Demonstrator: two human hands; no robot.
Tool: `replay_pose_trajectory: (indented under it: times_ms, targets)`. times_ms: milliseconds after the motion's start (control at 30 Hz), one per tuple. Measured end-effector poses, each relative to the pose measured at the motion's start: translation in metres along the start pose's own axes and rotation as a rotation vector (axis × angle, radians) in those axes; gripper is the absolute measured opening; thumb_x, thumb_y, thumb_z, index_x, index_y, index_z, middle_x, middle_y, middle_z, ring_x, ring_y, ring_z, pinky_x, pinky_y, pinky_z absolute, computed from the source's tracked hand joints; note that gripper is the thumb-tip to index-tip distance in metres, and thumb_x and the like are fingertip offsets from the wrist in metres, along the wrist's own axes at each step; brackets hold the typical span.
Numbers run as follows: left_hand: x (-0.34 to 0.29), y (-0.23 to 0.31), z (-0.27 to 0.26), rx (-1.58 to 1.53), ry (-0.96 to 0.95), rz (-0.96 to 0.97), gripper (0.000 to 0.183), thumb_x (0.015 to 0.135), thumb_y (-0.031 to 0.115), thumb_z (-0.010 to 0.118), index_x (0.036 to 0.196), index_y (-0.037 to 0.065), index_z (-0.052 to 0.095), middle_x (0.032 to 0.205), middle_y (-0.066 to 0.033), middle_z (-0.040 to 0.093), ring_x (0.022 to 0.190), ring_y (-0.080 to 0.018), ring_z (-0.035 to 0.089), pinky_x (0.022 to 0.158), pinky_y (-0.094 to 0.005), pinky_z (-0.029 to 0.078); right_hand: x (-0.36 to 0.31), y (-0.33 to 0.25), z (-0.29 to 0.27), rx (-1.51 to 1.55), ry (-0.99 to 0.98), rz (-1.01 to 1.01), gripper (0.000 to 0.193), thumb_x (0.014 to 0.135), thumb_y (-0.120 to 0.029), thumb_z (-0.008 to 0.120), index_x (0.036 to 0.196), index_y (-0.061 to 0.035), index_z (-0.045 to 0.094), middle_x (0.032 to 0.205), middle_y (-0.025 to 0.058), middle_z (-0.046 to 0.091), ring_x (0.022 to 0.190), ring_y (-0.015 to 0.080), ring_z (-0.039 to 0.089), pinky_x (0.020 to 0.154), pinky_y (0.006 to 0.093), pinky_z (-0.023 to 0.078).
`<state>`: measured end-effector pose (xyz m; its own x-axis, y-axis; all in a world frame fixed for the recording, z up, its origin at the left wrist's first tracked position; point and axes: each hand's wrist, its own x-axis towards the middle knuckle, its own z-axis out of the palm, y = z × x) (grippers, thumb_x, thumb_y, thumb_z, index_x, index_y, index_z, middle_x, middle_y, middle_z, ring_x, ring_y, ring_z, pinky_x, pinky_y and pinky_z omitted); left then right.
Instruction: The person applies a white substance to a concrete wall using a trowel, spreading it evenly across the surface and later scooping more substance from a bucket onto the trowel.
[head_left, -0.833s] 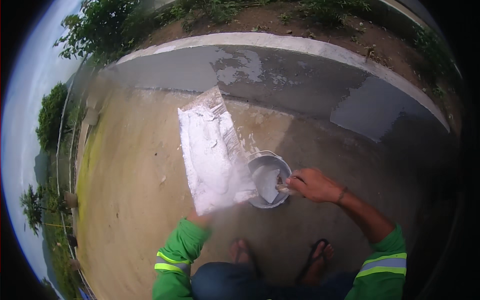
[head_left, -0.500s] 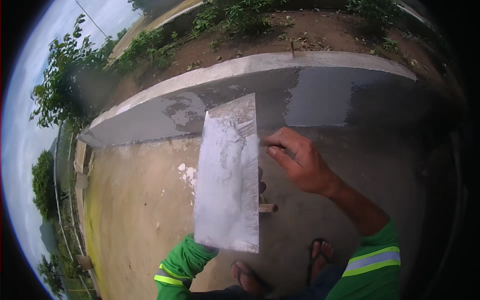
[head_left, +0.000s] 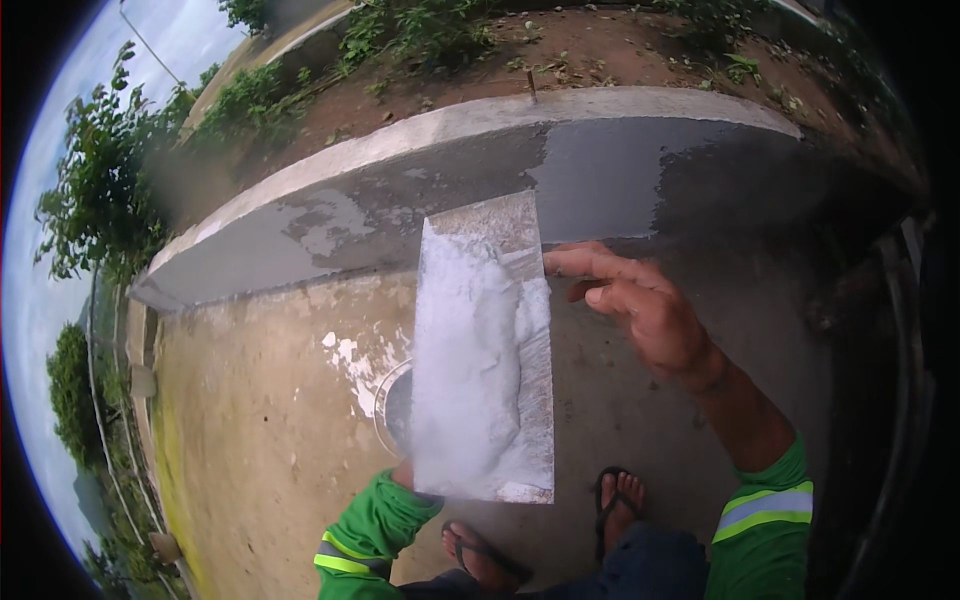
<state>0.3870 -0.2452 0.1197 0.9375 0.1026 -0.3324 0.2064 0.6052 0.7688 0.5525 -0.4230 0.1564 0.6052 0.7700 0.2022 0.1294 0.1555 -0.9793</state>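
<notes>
A flat rectangular plastering trowel, its top loaded with white putty, is held up in front of me. My left hand supports it from below; the blade hides its fingers and grip, and only the wrist area shows. At the blade's upper right edge is my right hand, with its forefinger stretched out to that edge and its thumb apart. Nothing shows in this hand. Whether the fingertip touches the blade or lies behind it is unclear.
Ahead runs a low curved wall, partly coated grey with a lighter patch. Beneath the trowel, a round bucket is partly hidden. White splashes mark the concrete floor. My sandalled feet stand below.
My right hand has gone from a pinch at the blade's edge to stretched fingers. The trowel has shifted slightly right, a bucket rim has come into sight, and the wooden handle is now hidden.
</notes>
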Motion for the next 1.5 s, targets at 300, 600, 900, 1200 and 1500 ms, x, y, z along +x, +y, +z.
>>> replay_pose_trajectory:
  times_ms: [300, 600, 900, 1200, 1500]
  targets:
    - [0.008, -0.020, -0.026, 0.119, -0.024, 0.100, 0.046, 0.100, 0.027, 0.047, 0.139, 0.003, 0.041, 0.123, -0.0107, 0.056, 0.107, -0.0193, 0.058, 0.090, -0.0317, 0.050, -0.013, -0.007, 0.012, 0.041, -0.083, 0.059, 0.041, 0.083, -0.006, 0.044, 0.118, 0.0027, 0.061, 0.128, 0.0140, 0.055, 0.119, 0.0223, 0.049, 0.101, 0.0311, 0.035]
    - [-0.005, -0.010, -0.008, -0.056, -0.053, 0.088, 0.043, 0.102, 0.024, 0.042, 0.139, 0.001, 0.040, 0.127, -0.0133, 0.054, 0.110, -0.0219, 0.057, 0.092, -0.0351, 0.050, -0.017, -0.039, 0.007, -0.143, -0.082, -0.049, 0.044, 0.079, -0.001, 0.043, 0.120, -0.0012, 0.061, 0.128, 0.0123, 0.051, 0.110, 0.0208, 0.048, 0.097, 0.0340, 0.037]
    - [-0.018, -0.021, -0.017, -0.150, -0.035, 0.072, 0.044, 0.103, 0.024, 0.041, 0.140, 0.001, 0.039, 0.128, -0.0138, 0.054, 0.110, -0.0224, 0.058, 0.092, -0.0351, 0.050, 0.004, -0.010, 0.022, -1.024, 0.115, -0.521, 0.055, 0.077, 0.003, 0.046, 0.128, -0.0147, 0.061, 0.136, 0.0146, 0.047, 0.121, 0.0321, 0.043, 0.103, 0.0420, 0.033]
    - [-0.017, -0.024, -0.027, -0.138, -0.005, 0.059, 0.044, 0.103, 0.025, 0.040, 0.140, 0.001, 0.039, 0.128, -0.0142, 0.054, 0.109, -0.0230, 0.058, 0.091, -0.0351, 0.051, -0.013, 0.044, -0.020, -1.618, 0.068, -0.880, 0.029, 0.085, -0.011, 0.058, 0.112, -0.0187, 0.068, 0.127, 0.0087, 0.055, 0.118, 0.0249, 0.049, 0.101, 0.0417, 0.037]
    - [-0.009, -0.054, -0.032, -0.100, 0.052, -0.020, 0.044, 0.103, 0.025, 0.038, 0.140, 0.001, 0.038, 0.129, -0.0147, 0.054, 0.109, -0.0235, 0.058, 0.091, -0.0352, 0.051, -0.049, 0.062, 0.024, -0.590, -0.005, -0.318, 0.039, 0.085, -0.007, 0.062, 0.122, 0.0006, 0.051, 0.119, 0.0168, 0.051, 0.114, 0.0332, 0.047, 0.101, 0.0434, 0.035]
